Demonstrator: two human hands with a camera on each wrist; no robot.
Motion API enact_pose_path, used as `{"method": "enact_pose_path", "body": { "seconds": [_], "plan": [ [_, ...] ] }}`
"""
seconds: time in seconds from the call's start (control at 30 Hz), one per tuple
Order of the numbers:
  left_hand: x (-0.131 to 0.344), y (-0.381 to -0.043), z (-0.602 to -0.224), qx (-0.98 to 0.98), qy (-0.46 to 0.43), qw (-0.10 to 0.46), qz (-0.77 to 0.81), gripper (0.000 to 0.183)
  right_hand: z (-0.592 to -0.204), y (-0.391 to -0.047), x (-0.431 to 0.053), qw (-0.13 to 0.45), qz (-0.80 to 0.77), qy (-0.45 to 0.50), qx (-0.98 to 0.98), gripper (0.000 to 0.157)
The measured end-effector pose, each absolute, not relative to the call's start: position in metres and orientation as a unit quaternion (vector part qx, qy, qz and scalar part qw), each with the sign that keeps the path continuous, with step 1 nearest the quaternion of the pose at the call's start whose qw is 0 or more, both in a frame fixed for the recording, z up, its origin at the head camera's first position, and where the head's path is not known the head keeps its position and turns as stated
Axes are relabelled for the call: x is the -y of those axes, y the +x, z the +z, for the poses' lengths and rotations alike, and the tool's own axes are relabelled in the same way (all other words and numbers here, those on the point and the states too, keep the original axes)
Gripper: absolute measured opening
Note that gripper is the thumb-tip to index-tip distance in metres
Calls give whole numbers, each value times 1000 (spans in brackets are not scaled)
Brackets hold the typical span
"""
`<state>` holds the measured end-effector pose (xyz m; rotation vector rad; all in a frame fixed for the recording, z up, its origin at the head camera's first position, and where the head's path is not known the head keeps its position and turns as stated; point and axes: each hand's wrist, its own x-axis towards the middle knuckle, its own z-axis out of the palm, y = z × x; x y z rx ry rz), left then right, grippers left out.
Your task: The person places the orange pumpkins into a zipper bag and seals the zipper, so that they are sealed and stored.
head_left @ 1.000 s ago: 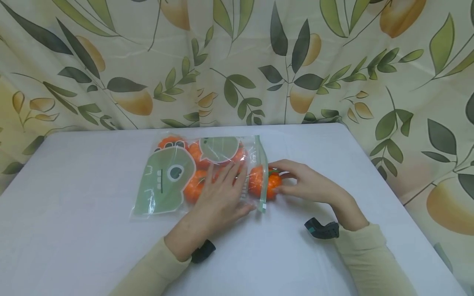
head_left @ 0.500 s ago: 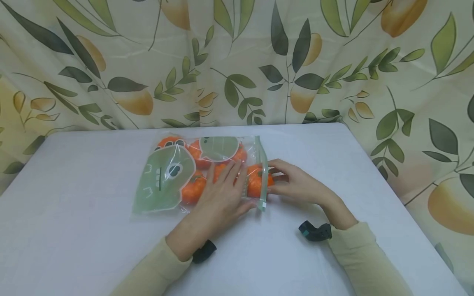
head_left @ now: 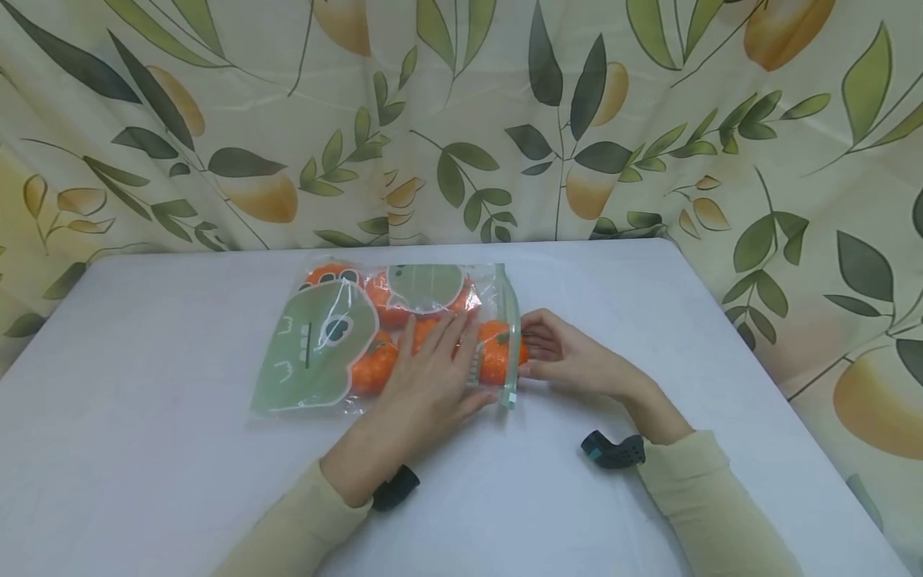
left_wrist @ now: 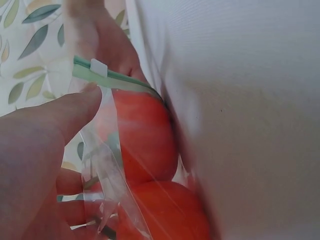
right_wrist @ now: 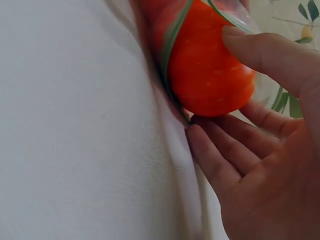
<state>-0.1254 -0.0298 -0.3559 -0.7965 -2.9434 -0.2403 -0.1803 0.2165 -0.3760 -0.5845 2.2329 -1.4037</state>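
Observation:
A clear zip bag (head_left: 310,353) with green cartoon monster prints lies flat on the table, its mouth facing right. Several orange toy pumpkins (head_left: 372,365) with green stems show through the plastic. My left hand (head_left: 425,393) rests on top of the bag with fingers spread. One pumpkin (right_wrist: 207,65) sits in the mouth, mostly inside, its rounded end poking past the green zip edge (left_wrist: 120,79). My right hand (head_left: 570,353) touches that end: in the right wrist view its thumb lies on one side and its fairly straight fingers (right_wrist: 215,155) reach along the other.
A white cloth covers the table (head_left: 144,336). Behind it hangs a curtain (head_left: 461,120) printed with leaves and fruit. Dark wrist camera mounts (head_left: 613,450) sit by both cuffs, close above the tabletop.
My right hand has moved left, and the pumpkin at the mouth has slid farther into the bag. Most of that movement came in the first half second. My left hand has stayed in place.

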Motion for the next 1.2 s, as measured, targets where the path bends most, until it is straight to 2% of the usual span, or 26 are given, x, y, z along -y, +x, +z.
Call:
{"method": "enact_pose_path", "body": {
  "seconds": [0.23, 0.5, 0.83, 1.2],
  "plan": [
    [28, -125, -358, 961, -263, 53, -69, 93, -382, -180, -214, 205, -500, -240, -806, 56],
    [29, -126, -359, 960, -262, 57, -76, 93, -382, -179, -219, 218, -490, -231, -812, 35],
    [29, -126, -357, 962, -259, 36, -80, 90, -380, -178, -220, 231, -473, -279, -803, 52],
    [28, -125, -357, 962, -262, 31, -71, 95, -378, -175, -214, 226, -403, -297, -836, 47]
  ]
}}
